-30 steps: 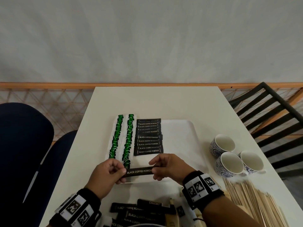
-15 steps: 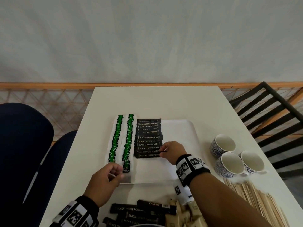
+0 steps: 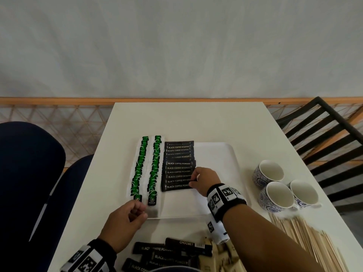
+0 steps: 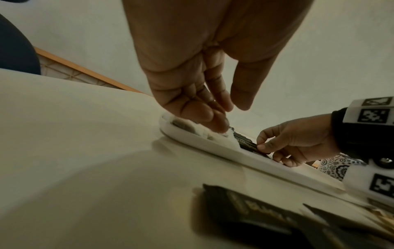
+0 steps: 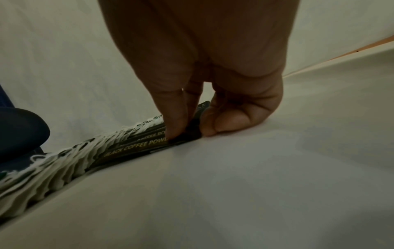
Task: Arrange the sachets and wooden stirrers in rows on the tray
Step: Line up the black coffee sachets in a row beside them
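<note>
A white tray (image 3: 216, 154) holds two rows of green tea sachets (image 3: 141, 167) and a column of black coffee sachets (image 3: 178, 163). My right hand (image 3: 193, 181) pinches the right end of the nearest black coffee sachet (image 3: 175, 186), which lies flat at the near end of that column; the right wrist view shows thumb and fingers (image 5: 177, 128) closed on its end (image 5: 187, 134). My left hand (image 3: 140, 210) hovers at the tray's front left corner, fingers (image 4: 215, 118) relaxed and holding nothing. Loose sachets (image 3: 167, 254) lie at the table's near edge; wooden stirrers (image 3: 306, 238) are piled at right.
Three blue-patterned cups (image 3: 275, 195) stand right of the tray. The tray's right half is bare. A black slatted chair (image 3: 324, 138) is at the far right, a dark blue seat (image 3: 29, 163) at the left. The table's far part holds nothing.
Both hands held a black coffee sachet over the tray's front edge. The right hand carried it to the near end of the black column; the left hand let go and stayed.
</note>
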### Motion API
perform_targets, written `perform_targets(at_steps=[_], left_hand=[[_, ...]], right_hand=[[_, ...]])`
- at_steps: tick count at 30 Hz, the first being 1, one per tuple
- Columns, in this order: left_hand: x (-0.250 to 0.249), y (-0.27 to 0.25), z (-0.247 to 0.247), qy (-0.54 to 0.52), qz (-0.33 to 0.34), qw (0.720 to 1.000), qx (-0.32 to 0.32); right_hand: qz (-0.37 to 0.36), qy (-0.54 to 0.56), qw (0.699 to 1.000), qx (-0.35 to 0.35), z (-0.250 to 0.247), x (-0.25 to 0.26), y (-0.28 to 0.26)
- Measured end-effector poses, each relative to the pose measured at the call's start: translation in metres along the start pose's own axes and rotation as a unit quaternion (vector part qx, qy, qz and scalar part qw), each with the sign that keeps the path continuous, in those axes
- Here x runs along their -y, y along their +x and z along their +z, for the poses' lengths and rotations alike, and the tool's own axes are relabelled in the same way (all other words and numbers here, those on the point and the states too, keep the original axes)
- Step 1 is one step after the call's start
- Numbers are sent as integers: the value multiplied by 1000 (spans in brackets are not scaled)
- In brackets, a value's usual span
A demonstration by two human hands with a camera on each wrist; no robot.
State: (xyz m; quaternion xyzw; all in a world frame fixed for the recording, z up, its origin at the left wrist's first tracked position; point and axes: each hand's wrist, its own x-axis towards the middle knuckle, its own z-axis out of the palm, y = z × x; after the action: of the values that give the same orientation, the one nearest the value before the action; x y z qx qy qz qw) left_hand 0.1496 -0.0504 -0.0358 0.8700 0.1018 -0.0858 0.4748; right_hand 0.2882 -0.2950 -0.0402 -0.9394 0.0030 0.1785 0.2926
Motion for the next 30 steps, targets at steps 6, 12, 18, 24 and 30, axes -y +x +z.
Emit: perform_targets(at_steps=[6,12,18,24,30], left_hand=[[-8,-11,-2,169,56,978,106],[-1,-18,9,387,149,872,261],[23,-26,33,484,265,812,192],[31,-18,37,446,295,828,166],[28,-13,36,444,271,838,165]], right_hand=[[-50,-12,999,-7,-1,6,-14],[-189,-233,928,220,8,21,-78],[-201,-401,871,202,34,11,-99],[-196,-366,884,217,34,12,-102],[-186,-232,932,206,6,16,-105]])
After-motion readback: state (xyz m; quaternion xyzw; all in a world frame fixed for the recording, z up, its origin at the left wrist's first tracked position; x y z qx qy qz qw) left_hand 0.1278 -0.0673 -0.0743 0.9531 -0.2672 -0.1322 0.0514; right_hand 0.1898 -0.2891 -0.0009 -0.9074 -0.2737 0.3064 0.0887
